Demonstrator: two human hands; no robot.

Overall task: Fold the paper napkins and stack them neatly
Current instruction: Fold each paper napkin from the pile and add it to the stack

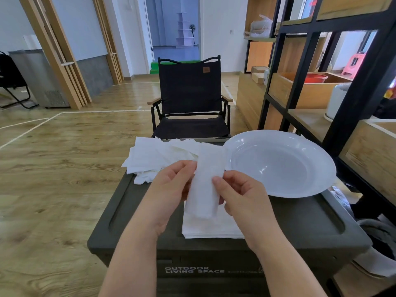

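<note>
While I sit facing the dark green plastic storage box [300,224] that serves as my table, a loose heap of unfolded white paper napkins [154,158] lies on its far left corner, some sheets hanging past the edge. Just right of that heap, my left hand [169,194] curls its fingers round the left edge of a long, narrow folded white paper napkin [206,185], which I hold tilted above the box top. My right hand [242,197] pinches the same strip on its right edge, thumb in front and fingers behind. Beneath both hands, near the front middle of the box, a neat stack of folded white napkins [211,229] rests flat. Farther right, a wide, shallow white plate [280,162] sits on the far right corner of the box, its rim reaching past the edge. Behind the box stands a black folding fabric chair [189,97], and a black-framed wooden shelf unit [310,67] rises along the right.
</note>
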